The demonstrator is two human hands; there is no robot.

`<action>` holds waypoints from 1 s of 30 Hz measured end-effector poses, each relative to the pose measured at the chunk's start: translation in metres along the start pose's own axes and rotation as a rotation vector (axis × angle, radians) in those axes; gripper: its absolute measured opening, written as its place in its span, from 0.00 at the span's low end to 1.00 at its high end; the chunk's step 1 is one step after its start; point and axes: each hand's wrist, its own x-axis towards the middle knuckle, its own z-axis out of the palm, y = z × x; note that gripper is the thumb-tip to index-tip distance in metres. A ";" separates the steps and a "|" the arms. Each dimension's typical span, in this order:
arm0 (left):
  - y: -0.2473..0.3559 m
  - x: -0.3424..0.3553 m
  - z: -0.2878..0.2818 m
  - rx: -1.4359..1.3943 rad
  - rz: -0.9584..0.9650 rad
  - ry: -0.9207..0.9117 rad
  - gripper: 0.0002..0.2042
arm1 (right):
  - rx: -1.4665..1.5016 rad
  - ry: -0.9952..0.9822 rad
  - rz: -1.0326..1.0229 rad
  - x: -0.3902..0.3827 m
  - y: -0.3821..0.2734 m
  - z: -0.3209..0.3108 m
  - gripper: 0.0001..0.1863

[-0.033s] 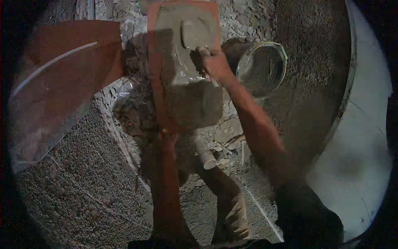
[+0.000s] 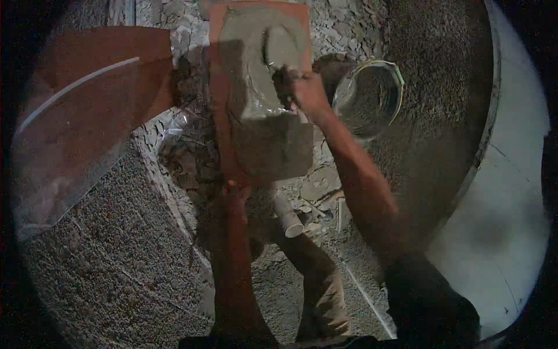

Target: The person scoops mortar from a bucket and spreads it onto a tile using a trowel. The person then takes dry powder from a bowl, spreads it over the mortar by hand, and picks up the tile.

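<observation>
A rectangular reddish tile [image 2: 216, 87] is held tilted in front of me, most of its face coated with wet grey mortar [image 2: 238, 70]. My right hand [image 2: 309, 93] is closed round the handle of a trowel [image 2: 283, 46], whose rounded blade, smeared with mortar, lies against the upper part of the coating. At the tile's lower left edge, my left hand [image 2: 235, 189] grips it; its fingers are partly in shadow. The lower part of the mortar is also in shadow.
A clear bucket [image 2: 395, 110] with grey material inside stands right of the tile. Another reddish tile [image 2: 110, 87] lies at left. A white pipe end [image 2: 293, 225] sticks up from rubble below. A pale curved surface [image 2: 494, 232] borders the right.
My right hand has shifted slightly right and down with the trowel across the mortar. The left hand stays at the tile's edge.
</observation>
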 end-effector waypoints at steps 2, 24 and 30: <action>0.004 0.001 0.012 -0.016 -0.002 -0.010 0.27 | 0.120 -0.033 0.146 0.015 -0.003 -0.020 0.24; 0.000 -0.035 0.036 -0.077 -0.060 0.039 0.28 | -0.710 -0.765 -0.779 0.184 -0.015 -0.066 0.14; -0.001 -0.039 0.026 -0.058 -0.057 0.072 0.28 | -0.356 -0.768 -0.478 0.136 -0.059 -0.083 0.21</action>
